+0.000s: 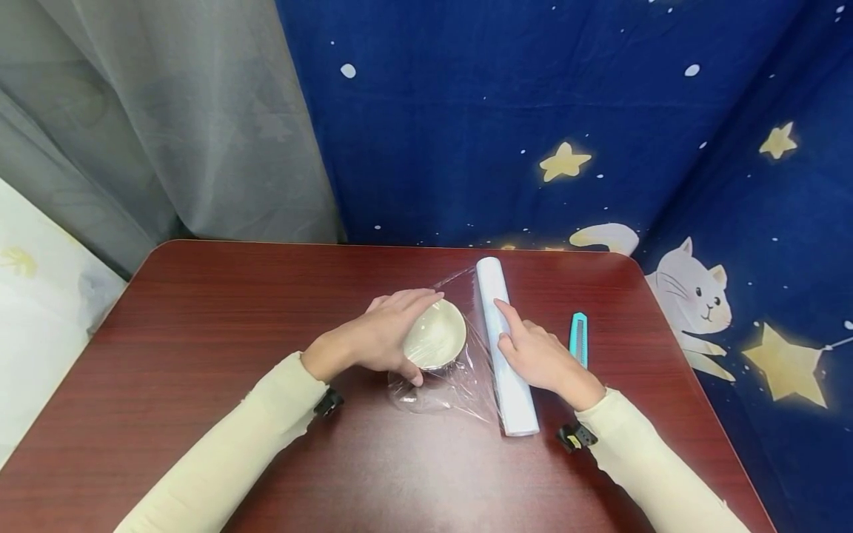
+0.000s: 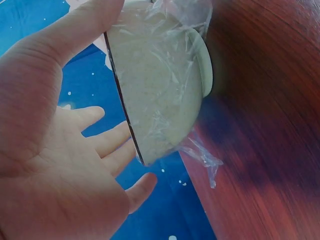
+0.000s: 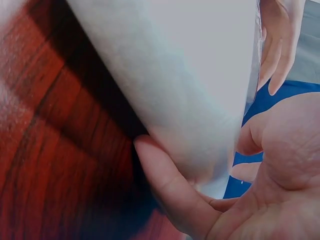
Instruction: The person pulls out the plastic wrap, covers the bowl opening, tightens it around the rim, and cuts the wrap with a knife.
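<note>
A pale bowl (image 1: 436, 337) stands upright at the middle of the table, with clear plastic wrap (image 1: 460, 385) clinging round it. My left hand (image 1: 389, 333) holds the bowl from its left side, thumb at the near rim and fingers along the far rim. In the left wrist view the bowl (image 2: 155, 90) shows its dark rim edge and crinkled film. Just right of it lies a white roll of plastic wrap (image 1: 493, 296), its film stretching across to the bowl. My right hand (image 1: 540, 355) grips the roll, fingers and thumb on either side of it in the right wrist view.
A teal utility knife (image 1: 578, 340) lies right of the roll, partly hidden by the right hand. The dark red table (image 1: 233, 311) has a rounded far edge. Behind it hang a grey curtain (image 1: 220, 133) and a blue starry curtain (image 1: 466, 133).
</note>
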Demonstrator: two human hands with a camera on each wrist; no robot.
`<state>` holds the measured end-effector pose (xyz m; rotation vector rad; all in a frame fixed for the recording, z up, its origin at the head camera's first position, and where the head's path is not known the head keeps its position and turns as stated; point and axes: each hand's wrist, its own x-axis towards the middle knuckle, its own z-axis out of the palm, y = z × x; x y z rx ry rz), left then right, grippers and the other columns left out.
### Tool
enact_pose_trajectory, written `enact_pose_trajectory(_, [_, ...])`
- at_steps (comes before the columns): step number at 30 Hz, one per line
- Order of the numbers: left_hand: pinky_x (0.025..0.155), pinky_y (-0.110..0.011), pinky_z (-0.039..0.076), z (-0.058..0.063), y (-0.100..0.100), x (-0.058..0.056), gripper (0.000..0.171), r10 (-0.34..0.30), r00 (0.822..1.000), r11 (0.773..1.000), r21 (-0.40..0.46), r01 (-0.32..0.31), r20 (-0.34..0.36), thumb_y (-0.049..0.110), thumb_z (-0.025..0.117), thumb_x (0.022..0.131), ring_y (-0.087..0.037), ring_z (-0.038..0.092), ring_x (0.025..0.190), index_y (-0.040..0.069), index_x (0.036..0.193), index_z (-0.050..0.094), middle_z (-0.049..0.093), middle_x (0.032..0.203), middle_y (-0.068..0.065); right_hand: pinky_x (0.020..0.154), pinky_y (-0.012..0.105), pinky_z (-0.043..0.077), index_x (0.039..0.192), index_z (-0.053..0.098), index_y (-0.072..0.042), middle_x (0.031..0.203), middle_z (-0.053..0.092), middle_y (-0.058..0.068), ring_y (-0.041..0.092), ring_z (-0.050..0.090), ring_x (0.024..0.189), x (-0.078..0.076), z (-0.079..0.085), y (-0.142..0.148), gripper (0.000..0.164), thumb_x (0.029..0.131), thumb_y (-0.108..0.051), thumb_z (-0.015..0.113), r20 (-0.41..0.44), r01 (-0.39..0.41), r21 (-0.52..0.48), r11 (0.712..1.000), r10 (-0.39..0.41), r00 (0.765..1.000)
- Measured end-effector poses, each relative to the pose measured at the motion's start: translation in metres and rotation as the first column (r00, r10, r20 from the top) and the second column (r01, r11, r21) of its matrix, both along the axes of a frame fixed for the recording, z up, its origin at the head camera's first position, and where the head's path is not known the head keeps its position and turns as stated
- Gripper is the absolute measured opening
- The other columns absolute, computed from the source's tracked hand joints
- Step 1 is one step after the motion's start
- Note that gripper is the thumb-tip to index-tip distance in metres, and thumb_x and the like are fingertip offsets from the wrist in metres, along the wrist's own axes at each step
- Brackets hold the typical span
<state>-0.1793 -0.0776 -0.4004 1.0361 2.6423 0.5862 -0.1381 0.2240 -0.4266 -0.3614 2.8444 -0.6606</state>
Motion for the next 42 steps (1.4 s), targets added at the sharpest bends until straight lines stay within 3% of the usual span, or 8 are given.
enact_pose_trajectory(13, [0.123,-0.064,0.032,0.001,-0.003,0.004,0.136,-0.009,1.000,0.999,0.043,0.009,0.010,0.037,0.110,0.063,-0.036,0.033,0.160,0.011,0.172,0.033,0.035,0.175,-0.014,0.093,0.063,0.057,0.174,0.022,-0.012,0.156,0.053,0.033,0.043,0.070,0.118,0.004,0.003,0.006,0.067,0.114,-0.026,0.047,0.040,0.027,-0.041,0.999,-0.025,0.999])
enact_pose_trajectory(17, [0.123,-0.064,0.032,0.001,-0.003,0.004,0.136,-0.016,1.000,0.998,0.057,0.016,0.014,0.036,0.110,0.063,-0.038,0.032,0.161,0.011,0.172,0.033,0.035,0.175,-0.015,0.087,0.058,0.060,0.175,0.022,-0.014,0.160,0.050,0.032,0.040,0.073,0.110,0.004,0.005,0.009,0.067,0.114,-0.028,0.048,0.061,0.047,-0.058,0.997,-0.043,0.997])
enact_pose_trajectory(19, [0.124,-0.064,0.031,0.001,-0.003,0.004,0.135,-0.016,1.000,0.998,0.063,0.015,0.017,0.036,0.110,0.063,-0.038,0.030,0.161,0.011,0.172,0.033,0.034,0.175,-0.016,0.077,0.051,0.063,0.175,0.022,-0.015,0.153,0.056,0.031,0.034,0.076,0.095,0.005,0.007,0.011,0.067,0.114,-0.029,0.049,0.086,0.065,-0.092,0.994,-0.057,0.995])
enact_pose_trajectory(23, [0.125,-0.065,0.029,0.000,-0.006,0.007,0.134,-0.006,1.000,0.997,0.074,0.004,0.027,0.036,0.110,0.064,-0.038,0.027,0.163,0.012,0.172,0.033,0.032,0.176,-0.016,0.060,0.038,0.060,0.172,0.028,-0.012,0.116,0.071,0.019,0.021,0.069,0.064,0.006,0.014,0.022,0.066,0.114,-0.029,0.055,0.089,0.105,-0.143,0.984,-0.093,0.992])
enact_pose_trajectory(26, [0.125,-0.067,0.027,0.001,-0.009,0.010,0.132,0.003,1.000,0.996,0.086,-0.006,0.030,0.036,0.109,0.066,-0.039,0.025,0.164,0.012,0.172,0.034,0.031,0.176,-0.017,0.068,0.044,0.058,0.161,0.042,-0.003,0.097,0.070,0.010,0.022,0.067,0.070,0.007,0.021,0.040,0.061,0.111,-0.031,0.062,-0.001,0.149,-0.092,0.985,-0.149,0.989])
enact_pose_trajectory(30, [0.124,-0.071,0.026,0.002,-0.015,0.013,0.126,0.011,1.000,0.993,0.119,-0.012,0.009,0.039,0.106,0.070,-0.040,0.025,0.164,0.012,0.171,0.036,0.032,0.176,-0.017,0.073,0.052,0.055,0.132,0.055,0.006,0.089,0.064,0.011,0.031,0.067,0.082,0.014,0.027,0.068,0.055,0.106,-0.041,0.069,-0.060,0.265,0.029,0.964,-0.263,0.963])
enact_pose_trajectory(36, [0.123,-0.074,0.026,0.001,-0.021,0.016,0.119,0.024,0.999,0.988,0.156,-0.020,-0.023,0.047,0.100,0.077,-0.041,0.026,0.163,0.009,0.170,0.038,0.032,0.176,-0.017,0.059,0.042,0.051,0.105,0.055,0.008,0.078,0.056,0.013,0.029,0.060,0.068,0.029,0.021,0.095,0.071,0.100,-0.061,0.071,0.088,0.290,0.162,0.943,-0.307,0.948])
enact_pose_trajectory(42, [0.122,-0.072,0.032,-0.007,-0.027,0.014,0.103,0.079,0.997,0.969,0.232,-0.079,0.009,0.050,0.087,0.089,-0.042,0.034,0.158,0.004,0.168,0.039,0.038,0.172,-0.019,0.055,0.037,0.045,0.090,0.059,0.000,0.072,0.056,0.009,0.024,0.056,0.063,0.040,0.010,0.098,0.065,0.100,-0.064,0.069,0.165,0.289,0.145,0.946,-0.311,0.936])
